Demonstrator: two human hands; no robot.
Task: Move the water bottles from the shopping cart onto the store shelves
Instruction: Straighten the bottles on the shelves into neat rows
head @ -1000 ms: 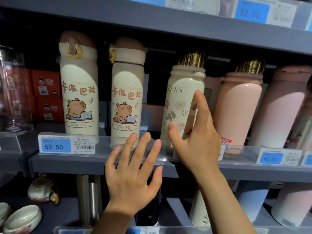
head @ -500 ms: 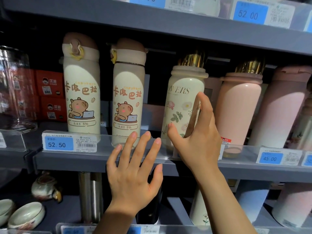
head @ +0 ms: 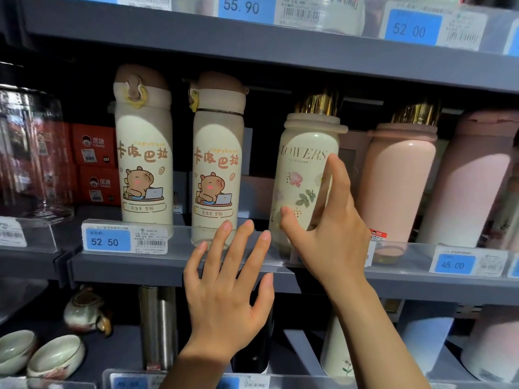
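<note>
Cream floral bottle (head: 304, 178) stands upright on the shelf (head: 174, 266), my right hand (head: 328, 237) cupped loosely around it to square its label, left hand (head: 227, 290) spread, holding nothing.

Cream capybara bottles (head: 143, 164) with brown lids and orange lettering. Cream flower bottle (head: 304, 175), pink blooms, green leaves, gold cap. Plain pink bottle (head: 398, 181), gold cap too. Grey shelf (head: 126, 266), blue price tags (head: 108, 241). Red boxes (head: 94, 164) behind.
</note>
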